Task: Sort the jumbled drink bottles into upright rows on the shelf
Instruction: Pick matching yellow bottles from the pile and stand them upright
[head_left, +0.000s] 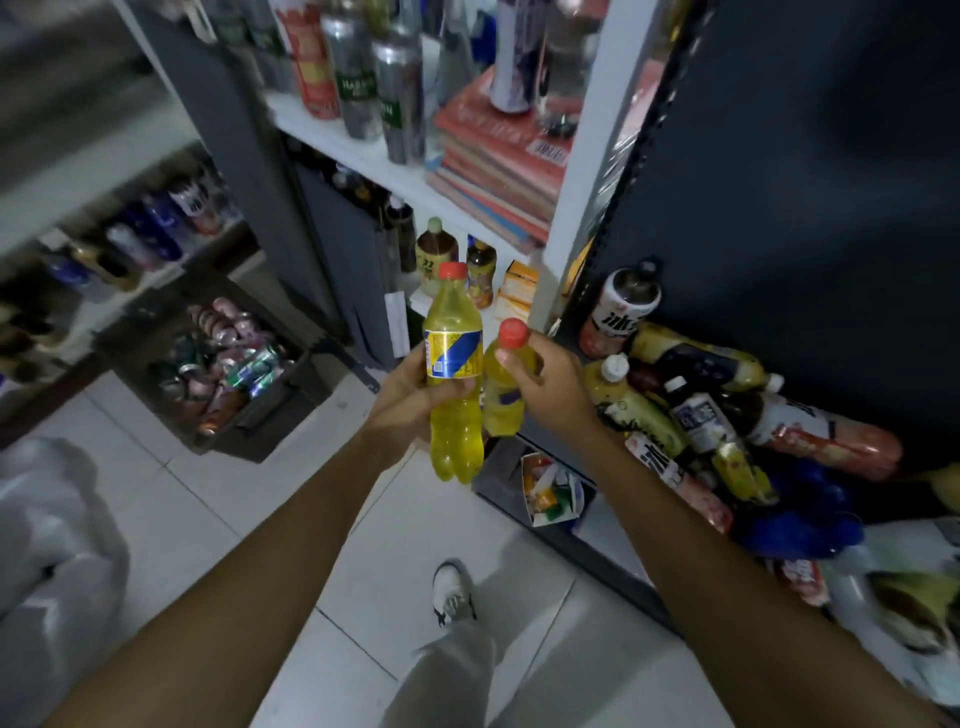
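Holding yellow-filled bottles: left hand (410, 395) one (453, 374), right hand (550, 384) another (501, 400).

- dark shelf (587, 558), right: jumbled drink bottles (691, 415) lying on their sides, one bottle (621, 306) upright at the back
- white shelf (363, 156): silver bottles (400, 98) upright, stack of books (498, 171) beside them
- tiled floor (249, 493): crate of cans (223, 364)
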